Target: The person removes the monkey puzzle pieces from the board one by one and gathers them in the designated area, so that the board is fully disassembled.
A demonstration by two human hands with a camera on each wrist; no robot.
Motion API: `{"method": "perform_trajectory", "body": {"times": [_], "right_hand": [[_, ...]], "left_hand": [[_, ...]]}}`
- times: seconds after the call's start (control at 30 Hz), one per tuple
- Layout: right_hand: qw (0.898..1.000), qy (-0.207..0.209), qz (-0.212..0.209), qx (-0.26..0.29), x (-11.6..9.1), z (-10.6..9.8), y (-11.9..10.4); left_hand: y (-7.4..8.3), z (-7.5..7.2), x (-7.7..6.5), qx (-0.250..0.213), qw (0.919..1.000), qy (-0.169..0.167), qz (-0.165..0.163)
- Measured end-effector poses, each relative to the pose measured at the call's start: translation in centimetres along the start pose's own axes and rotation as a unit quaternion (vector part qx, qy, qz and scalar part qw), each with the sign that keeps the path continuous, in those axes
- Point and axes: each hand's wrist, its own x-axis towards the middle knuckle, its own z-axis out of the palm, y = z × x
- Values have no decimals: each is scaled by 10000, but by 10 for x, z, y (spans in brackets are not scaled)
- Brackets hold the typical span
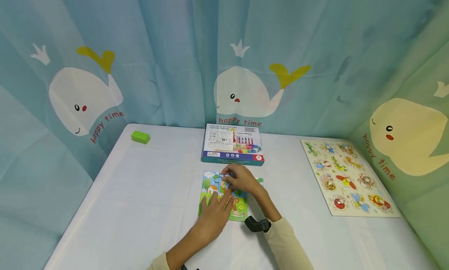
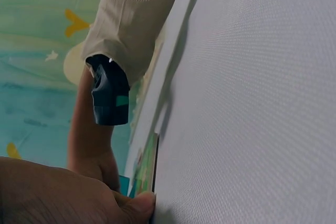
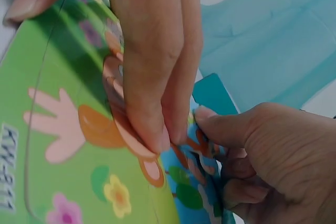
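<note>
A picture jigsaw puzzle (image 1: 205, 190) with a monkey, a house and flowers lies on the white table. My left hand (image 1: 213, 219) rests on it, its fingers stretched flat over the monkey. In the left wrist view the left thumb (image 2: 140, 203) touches the puzzle's edge. At the puzzle's upper part, my right hand (image 1: 242, 179) pinches a blue and brown puzzle piece (image 3: 202, 153) between thumb and fingers. The left fingertips press right beside that piece in the right wrist view. Fingers partly cover the piece, so its full outline is hidden.
Behind the puzzle stands a flat toy box (image 1: 231, 157) with coloured beads printed on it. A green block (image 1: 140, 137) sits at the far left corner. To the right lies an animal peg board (image 1: 389, 213). Blue curtains (image 1: 168, 67) with whales surround the table.
</note>
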Motion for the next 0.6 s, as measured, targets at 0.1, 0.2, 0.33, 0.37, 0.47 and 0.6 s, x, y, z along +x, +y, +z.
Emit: {"method": "perform_trajectory", "body": {"times": [0.1,0.2,0.33,0.37,0.47,0.6], "right_hand": [[10000,-4,-97,-12,-2,-2,1],[9996,-94,-256,-79,-2,-3,1],[9985,-177,-483,-203,-2,-4,1],[9982,-173,-530,-230,-2,-4,2],[9974,-148,-632,-303,-3,-4,4],[9966,-195,-746,-284,-3,-5,6]], "left_hand": [[1,1,1,24,10000,-19,-15],[0,1,0,38,10000,-17,-30],[1,0,-1,7,10000,-32,-24],[1,0,-1,-9,10000,-35,-17],[1,0,-1,-34,10000,-25,-10],[1,1,0,-43,10000,6,-17]]}}
